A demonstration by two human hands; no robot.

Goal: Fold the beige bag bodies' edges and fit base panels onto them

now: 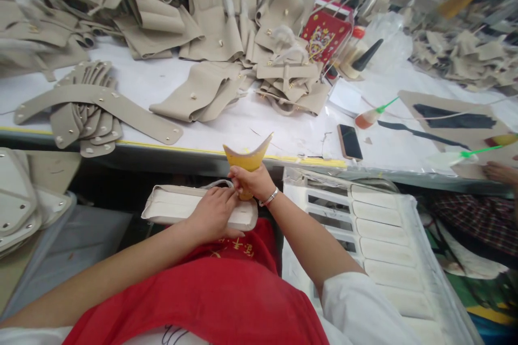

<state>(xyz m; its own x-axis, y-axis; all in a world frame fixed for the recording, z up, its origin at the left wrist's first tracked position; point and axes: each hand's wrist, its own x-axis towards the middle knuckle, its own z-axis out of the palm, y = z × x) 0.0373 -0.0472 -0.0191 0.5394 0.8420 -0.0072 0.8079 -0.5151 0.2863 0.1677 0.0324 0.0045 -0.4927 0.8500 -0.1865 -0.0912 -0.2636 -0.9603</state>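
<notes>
A yellow tool with a wide, curved, forked top [247, 159] stands upright in my right hand [251, 180], whose fingers are wrapped round its lower part. Its bottom end meets the right part of a long cream-coloured piece [174, 204] above my lap. My left hand [216, 209] rests on that cream piece and grips it, close beside my right hand. A thin curved handle or strap [220, 184] shows just behind the piece.
Beige bag parts [218, 16] are heaped along the white table [259, 129]. Straps [89, 113] lie stacked at left, a phone [350, 142] and glue bottle [369, 117] at right. Beside me stands a crate [327, 215] with cream pieces. Another person's hand [502, 172] is at far right.
</notes>
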